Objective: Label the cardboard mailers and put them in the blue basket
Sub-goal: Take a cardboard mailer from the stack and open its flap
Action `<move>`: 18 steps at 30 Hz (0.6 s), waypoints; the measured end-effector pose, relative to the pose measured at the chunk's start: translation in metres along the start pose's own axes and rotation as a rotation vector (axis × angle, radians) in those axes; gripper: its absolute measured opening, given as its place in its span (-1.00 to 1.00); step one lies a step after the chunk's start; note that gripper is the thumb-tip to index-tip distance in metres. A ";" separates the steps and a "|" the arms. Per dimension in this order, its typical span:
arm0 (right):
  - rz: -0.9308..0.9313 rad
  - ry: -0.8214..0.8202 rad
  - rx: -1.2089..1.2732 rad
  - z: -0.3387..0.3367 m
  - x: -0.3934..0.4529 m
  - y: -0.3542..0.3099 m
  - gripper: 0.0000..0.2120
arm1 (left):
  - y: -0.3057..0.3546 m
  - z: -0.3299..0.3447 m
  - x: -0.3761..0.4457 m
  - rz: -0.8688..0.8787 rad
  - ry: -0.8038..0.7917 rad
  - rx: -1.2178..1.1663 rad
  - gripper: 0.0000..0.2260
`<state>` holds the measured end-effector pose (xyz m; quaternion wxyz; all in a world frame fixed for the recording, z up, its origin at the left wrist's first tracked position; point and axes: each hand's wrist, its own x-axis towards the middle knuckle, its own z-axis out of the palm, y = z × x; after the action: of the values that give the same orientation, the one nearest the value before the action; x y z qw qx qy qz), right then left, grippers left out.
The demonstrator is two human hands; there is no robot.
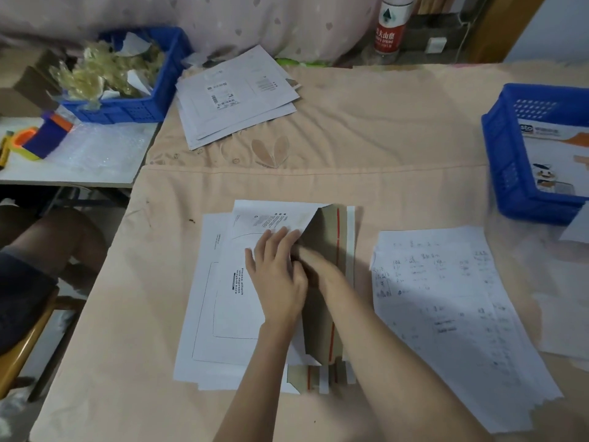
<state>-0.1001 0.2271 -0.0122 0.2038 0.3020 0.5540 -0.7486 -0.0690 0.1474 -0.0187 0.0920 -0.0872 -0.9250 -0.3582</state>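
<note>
Handwritten sheet (446, 301), water bottle (390, 27)

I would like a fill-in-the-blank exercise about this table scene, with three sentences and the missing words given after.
1. The left hand presses flat on the white face of the top ____ of the stack in front of the person.
2. The blue basket at the table's right edge already holds a mailer printed with a ____ figure.
3. The handwritten sheet lies to the ____ of the mailer stack.

Missing words: mailer; cartoon; right
</note>
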 end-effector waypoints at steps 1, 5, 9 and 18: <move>-0.005 -0.013 -0.023 -0.003 -0.006 -0.002 -0.61 | 0.002 -0.002 0.002 -0.019 0.034 -0.034 -0.49; -0.063 -0.065 -0.357 -0.002 -0.023 0.004 -0.74 | 0.009 -0.008 0.005 -0.006 0.041 -0.069 -0.48; -0.197 0.028 -0.120 -0.042 -0.065 0.006 -0.87 | 0.030 -0.008 0.003 0.008 0.009 -0.078 -0.48; -0.243 0.956 0.561 -0.213 -0.119 0.049 -0.86 | 0.086 0.021 -0.029 0.113 -0.108 -0.077 -0.52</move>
<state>0.0670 0.4111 -0.0095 -0.2454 0.5839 0.3954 -0.6652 -0.0236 0.2213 0.0151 0.0585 -0.1621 -0.9077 -0.3825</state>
